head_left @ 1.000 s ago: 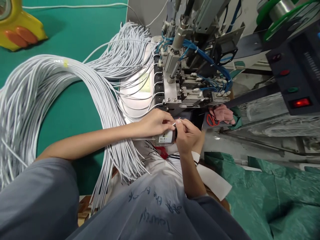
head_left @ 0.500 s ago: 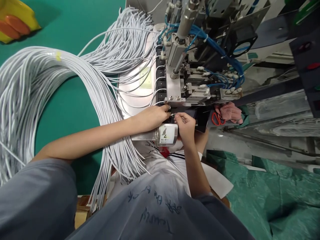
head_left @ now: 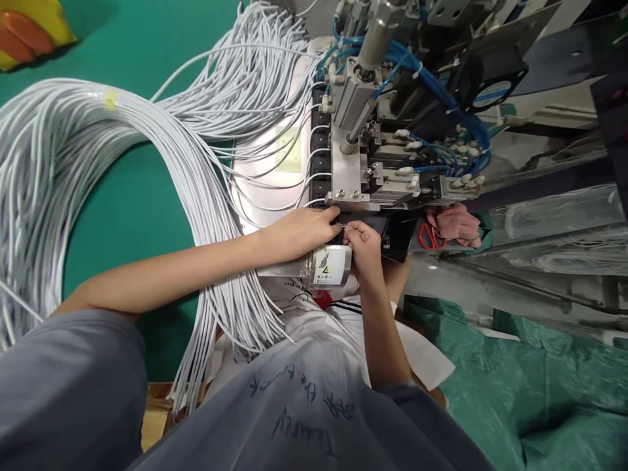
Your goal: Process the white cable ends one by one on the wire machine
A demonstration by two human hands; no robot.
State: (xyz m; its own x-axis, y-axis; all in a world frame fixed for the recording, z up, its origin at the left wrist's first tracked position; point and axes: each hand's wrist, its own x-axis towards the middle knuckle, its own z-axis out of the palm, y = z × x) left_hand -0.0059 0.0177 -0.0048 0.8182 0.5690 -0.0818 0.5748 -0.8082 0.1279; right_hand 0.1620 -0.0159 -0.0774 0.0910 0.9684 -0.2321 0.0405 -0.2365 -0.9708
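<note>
My left hand (head_left: 305, 233) reaches over the white cable bundle (head_left: 169, 140) to the front end of the machine's black row of slots (head_left: 321, 163). Its fingers are bent together at the tips; what they grip is hidden. Close beside it, my right hand (head_left: 366, 248) pinches a thin, pale cable end (head_left: 345, 227) between thumb and forefinger. The fingertips of both hands almost meet. Single white cables run across the pale metal plate (head_left: 265, 190) into the slots. A clear block with a white label (head_left: 331, 265) sits just below the hands.
The machine's metal cylinder (head_left: 360, 98) and blue air tubes (head_left: 441, 91) rise beyond the hands. At right lie red-handled scissors (head_left: 430, 237) and a pink cloth (head_left: 456, 226). A green mat (head_left: 132, 196) covers the table; a yellow-orange object (head_left: 34, 33) is at far left.
The view has shifted slightly, so the machine appears farther right. Both hands stay at the same place, their fingertips a little closer together, and less of the cable end shows between them.
</note>
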